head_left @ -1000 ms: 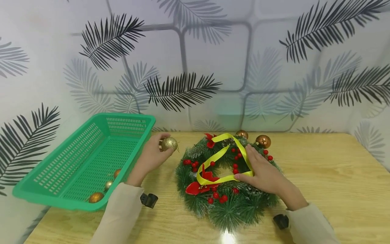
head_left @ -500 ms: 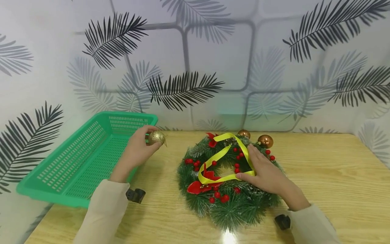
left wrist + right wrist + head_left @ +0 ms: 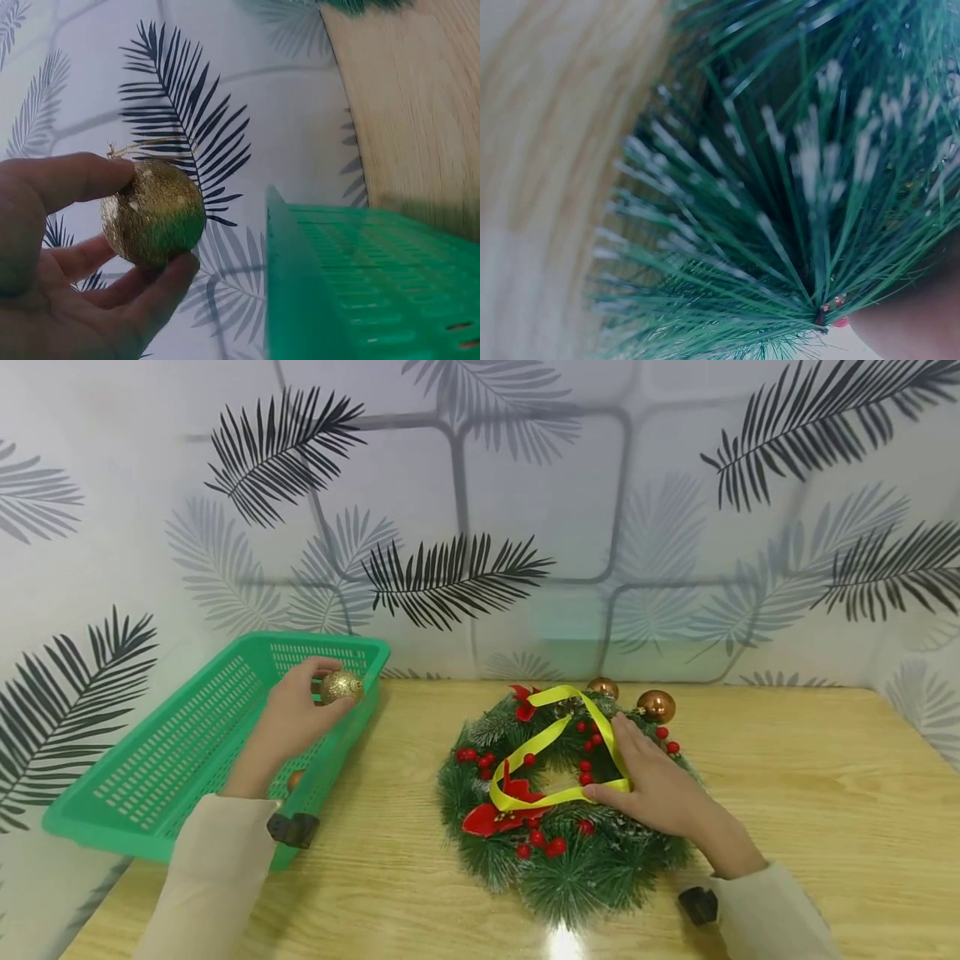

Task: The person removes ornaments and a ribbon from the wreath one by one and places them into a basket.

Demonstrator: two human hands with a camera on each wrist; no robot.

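My left hand [image 3: 291, 714] holds a gold Christmas ball [image 3: 342, 687] over the green plastic basket [image 3: 112, 842]. In the left wrist view the thumb and fingertips pinch the textured ball, and a thin gold loop shows at its top. The green Christmas wreath [image 3: 566, 885], with red berries and red flowers, lies flat on the table. A yellow ribbon [image 3: 551, 695] loops across its top. My right hand [image 3: 652, 785] rests on the wreath's right side, fingers extended beside the ribbon. Close up, the right wrist view shows mostly wreath needles [image 3: 780, 217].
Two copper balls, one [image 3: 656, 706] at the wreath's back right edge and another [image 3: 602, 687] behind it, lie near the wall. Inside the basket an orange ball [image 3: 296, 780] is partly visible. The patterned wall [image 3: 525, 502] borders the table's back edge.
My left hand has carried the gold ball leftward, from the table beside the basket to above the basket. The right hand stays on the wreath.
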